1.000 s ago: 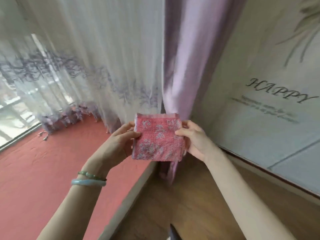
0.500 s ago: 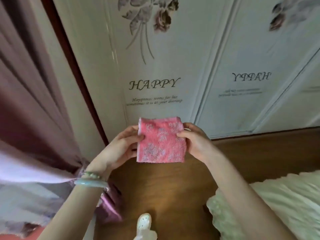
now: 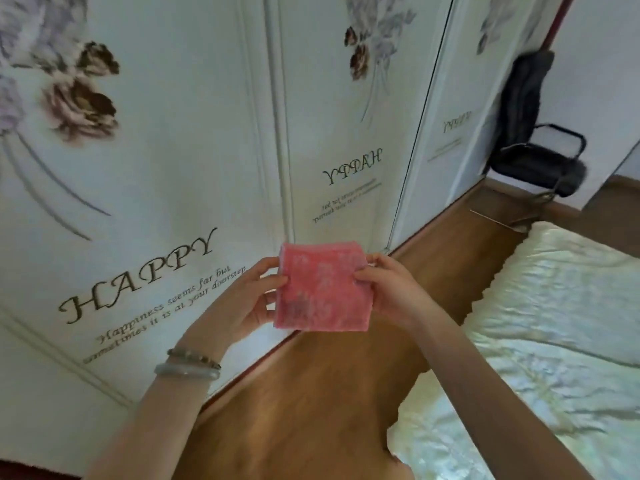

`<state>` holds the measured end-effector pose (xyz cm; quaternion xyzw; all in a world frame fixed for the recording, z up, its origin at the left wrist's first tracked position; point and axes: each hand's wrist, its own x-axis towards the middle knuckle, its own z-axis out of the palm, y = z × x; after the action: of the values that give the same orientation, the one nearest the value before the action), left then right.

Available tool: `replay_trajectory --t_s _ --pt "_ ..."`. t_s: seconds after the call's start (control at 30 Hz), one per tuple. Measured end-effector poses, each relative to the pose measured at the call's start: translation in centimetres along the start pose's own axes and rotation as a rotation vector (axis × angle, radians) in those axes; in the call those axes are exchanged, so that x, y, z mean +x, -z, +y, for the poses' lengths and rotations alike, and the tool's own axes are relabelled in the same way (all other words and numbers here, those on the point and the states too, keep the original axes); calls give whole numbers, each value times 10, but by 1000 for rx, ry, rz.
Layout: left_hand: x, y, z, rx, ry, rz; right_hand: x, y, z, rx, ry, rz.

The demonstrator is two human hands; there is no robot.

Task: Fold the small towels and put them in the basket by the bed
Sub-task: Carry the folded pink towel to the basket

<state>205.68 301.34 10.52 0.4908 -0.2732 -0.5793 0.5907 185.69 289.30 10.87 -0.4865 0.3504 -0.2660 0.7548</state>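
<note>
The pink towel [image 3: 322,287] was folded into a small, thick square and held up in the air, above the wooden floor [image 3: 311,393], resting on nothing. The left hand [image 3: 242,303] pinched its left edge, thumb on the front and the other fingers curled behind. The right hand [image 3: 391,292] pinched the right edge the same way. Two bracelets [image 3: 188,365] sat on the left wrist.

Behind the towel stood white wardrobe doors [image 3: 173,168] printed with flowers and the word HAPPY. The bed [image 3: 554,323], under a pale shiny cover, lay to the right, its near edge just beside the right forearm. A dark chair [image 3: 533,150] stood in the far corner. No basket was in view.

The fold looked finished, so what remained was probably carrying the towel to the basket. The main risk was that the layers would slip apart. Only the two side edges were gripped, so if either hand let go carelessly the loose layers could fall open and the fold would need redoing. A towel dropped from here would land on the floor. With the basket out of sight, it could also be set down in the wrong spot.
</note>
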Motion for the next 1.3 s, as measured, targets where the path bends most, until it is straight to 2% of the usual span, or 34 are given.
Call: replay_trajectory --t_s 0.17,0.47,0.93,1.3 --pt "103 -15 16 75 89 -117 42 41 -29 30 32 148" --pt "302 -81 39 190 167 -269 154 153 -85 113 111 307" --pt "583 -230 69 232 240 -454 294 349 -200 147 234 495" --pt "835 -359 89 306 277 -684 430 521 -293 194 261 700"
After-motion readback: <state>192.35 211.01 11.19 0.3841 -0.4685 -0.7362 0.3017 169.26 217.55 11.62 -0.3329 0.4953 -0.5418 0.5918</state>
